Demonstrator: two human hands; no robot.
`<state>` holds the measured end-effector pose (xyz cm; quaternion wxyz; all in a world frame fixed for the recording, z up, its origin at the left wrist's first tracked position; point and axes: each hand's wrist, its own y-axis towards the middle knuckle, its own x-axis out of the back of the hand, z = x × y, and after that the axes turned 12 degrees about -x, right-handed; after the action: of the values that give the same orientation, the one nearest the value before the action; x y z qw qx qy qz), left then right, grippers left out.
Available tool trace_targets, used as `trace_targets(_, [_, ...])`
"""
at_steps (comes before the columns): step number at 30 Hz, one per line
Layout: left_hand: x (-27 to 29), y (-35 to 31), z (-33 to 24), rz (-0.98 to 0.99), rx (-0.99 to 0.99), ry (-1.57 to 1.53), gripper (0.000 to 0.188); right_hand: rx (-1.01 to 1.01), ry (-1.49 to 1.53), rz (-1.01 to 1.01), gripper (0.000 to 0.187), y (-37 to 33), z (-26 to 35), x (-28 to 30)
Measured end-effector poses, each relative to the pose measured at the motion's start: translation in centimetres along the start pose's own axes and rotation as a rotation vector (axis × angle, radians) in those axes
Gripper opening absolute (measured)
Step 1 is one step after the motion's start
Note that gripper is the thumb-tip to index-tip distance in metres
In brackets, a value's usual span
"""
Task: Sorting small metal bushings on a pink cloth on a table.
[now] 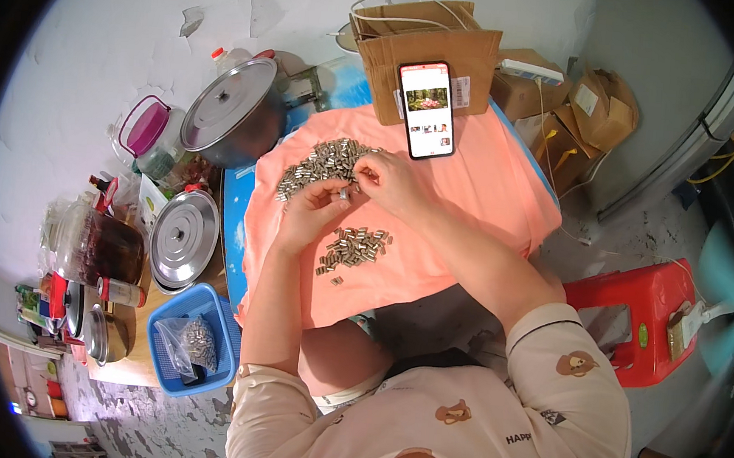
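Note:
A pink cloth (pixel 488 203) covers the table in front of me. On it lies a large heap of small silvery metal cylinders (pixel 316 164), with a smaller pile of the same cylinders (pixel 355 249) nearer to me. My left hand (pixel 310 212) is at the near edge of the large heap, its thumb and fingers pinched on a small metal cylinder (pixel 344 194). Close beside it, my right hand (pixel 391 184) has its fingertips pressed together at the heap's right side. Whatever is between those fingertips is too small to make out.
A phone (pixel 427 110) with a lit screen leans on a cardboard box (pixel 379 60) at the back. Left of the table stand a lidded pot (pixel 235 109), jars and a blue basket (pixel 232 339) holding a bag of metal pieces. A red stool (pixel 654 321) and a fan are at right.

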<state>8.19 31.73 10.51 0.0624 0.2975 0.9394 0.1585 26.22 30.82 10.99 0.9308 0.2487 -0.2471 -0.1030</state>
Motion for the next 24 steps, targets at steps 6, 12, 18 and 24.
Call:
trace_targets(6, [-0.6,0.1,0.0,-0.13,-0.037,0.016,0.027,0.033,-0.025,-0.024,0.007,0.0,0.1,0.4])
trace_targets(12, [-0.1,-0.1,0.3,-0.133,-0.008,0.119,0.027,0.107,0.016,-0.079,0.005,-0.3,0.2,0.2])
trace_targets(18, [-0.3,0.2,0.3,-0.11,-0.027,0.144,0.028,0.134,0.049,-0.123,0.005,-0.2,-1.4,-0.9])
trace_targets(24, [0.1,0.2,0.4,-0.127,-0.011,0.137,0.028,0.134,0.061,-0.144,0.003,-0.1,-1.0,-0.8])
